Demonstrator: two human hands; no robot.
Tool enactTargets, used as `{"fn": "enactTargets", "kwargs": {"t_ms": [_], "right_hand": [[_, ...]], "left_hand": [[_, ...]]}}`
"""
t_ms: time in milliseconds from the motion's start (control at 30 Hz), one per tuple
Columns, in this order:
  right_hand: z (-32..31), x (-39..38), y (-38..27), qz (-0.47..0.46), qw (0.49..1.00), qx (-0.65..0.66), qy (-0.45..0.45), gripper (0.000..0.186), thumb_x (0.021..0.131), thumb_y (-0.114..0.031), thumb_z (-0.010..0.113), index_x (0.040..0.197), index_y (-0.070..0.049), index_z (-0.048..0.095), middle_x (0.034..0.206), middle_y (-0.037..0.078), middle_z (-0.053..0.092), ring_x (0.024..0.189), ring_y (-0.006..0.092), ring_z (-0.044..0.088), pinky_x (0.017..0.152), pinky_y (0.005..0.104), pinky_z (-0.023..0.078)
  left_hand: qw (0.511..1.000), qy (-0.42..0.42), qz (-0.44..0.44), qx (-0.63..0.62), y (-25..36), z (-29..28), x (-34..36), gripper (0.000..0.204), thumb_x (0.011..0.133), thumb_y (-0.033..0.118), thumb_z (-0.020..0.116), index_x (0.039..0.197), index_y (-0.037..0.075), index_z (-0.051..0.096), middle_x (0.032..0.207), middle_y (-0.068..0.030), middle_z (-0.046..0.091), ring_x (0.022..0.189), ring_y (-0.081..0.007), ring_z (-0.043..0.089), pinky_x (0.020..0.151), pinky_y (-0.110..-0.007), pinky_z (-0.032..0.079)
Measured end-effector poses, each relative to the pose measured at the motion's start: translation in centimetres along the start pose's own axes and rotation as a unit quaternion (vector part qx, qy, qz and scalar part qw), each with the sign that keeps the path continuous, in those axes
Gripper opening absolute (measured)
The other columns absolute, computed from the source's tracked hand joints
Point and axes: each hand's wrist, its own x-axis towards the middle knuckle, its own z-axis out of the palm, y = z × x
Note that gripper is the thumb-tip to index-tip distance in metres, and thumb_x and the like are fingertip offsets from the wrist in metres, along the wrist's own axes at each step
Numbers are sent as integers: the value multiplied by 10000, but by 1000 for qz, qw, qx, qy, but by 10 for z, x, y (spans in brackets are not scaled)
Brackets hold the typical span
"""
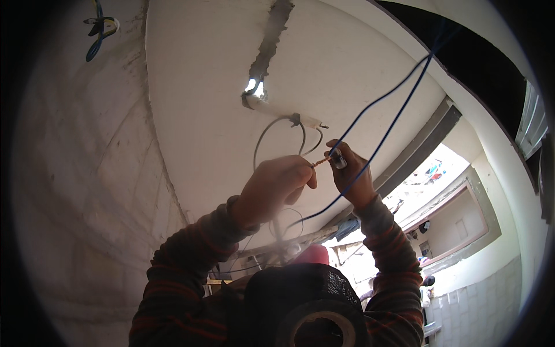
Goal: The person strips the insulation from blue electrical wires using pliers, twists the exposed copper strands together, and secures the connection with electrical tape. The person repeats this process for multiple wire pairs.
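Both my arms are raised, in dark sleeves with orange stripes. My left hand (276, 186) is closed, its fingertips pinching one end of a twisted bare copper splice (321, 162). At the splice's other end, my right hand (350, 173) is closed around a small, shiny, partly clear piece (338, 159) whose kind I cannot make out. A blue wire (370, 105) runs from my right fingers toward the upper right. Another blue wire (384, 147) passes in front of my right wrist. Above my hands, thin dark wires (258, 136) loop from a pale tube (276, 109) at the ceiling.
A rough grey groove (270, 46) in the white ceiling leads to a bright hole (254, 88). Bundled wires (102, 29) stick out of the left wall. A dark mesh item with a round ring (289, 332) fills the bottom middle. A bright opening (430, 173) lies at right.
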Motion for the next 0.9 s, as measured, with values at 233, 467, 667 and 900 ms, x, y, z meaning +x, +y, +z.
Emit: {"fn": "enactTargets", "kwargs": {"t_ms": [233,467,667,900], "right_hand": [[3,67,-22,-185,969,110,-124,568,921,-28,836,1455,-87,650,1381,141,667,1280,329,653,1083,440,582],[15,94,-55,-321,935,63,-138,548,909,-71,860,1422,-123,675,1270,123,690,1328,356,630,1032,442,604],[16,101,-59,-351,926,51,-132,465,849,-62,898,1277,-121,727,1145,107,713,1243,346,644,1002,439,616],[8,100,-60,-401,916,-31,10,395,778,-61,927,1107,-124,719,1044,93,679,1080,321,645,966,461,584]], "left_hand": [[949,-115,-118,-267,8,-5,-8,279,1107,221,567,925,20,630,731,4,486,560,-105,412,527,-285,321],[916,-146,-165,-335,10,-15,-19,279,1100,250,593,944,19,617,709,6,455,559,-112,419,516,-294,329],[882,-202,-147,-400,10,-25,-19,353,1139,159,594,1412,-63,576,761,-52,522,545,-149,401,516,-344,330],[923,-173,-184,-291,26,-21,-20,262,1033,215,704,867,45,594,748,-15,529,585,-139,516,513,-313,394]]}}
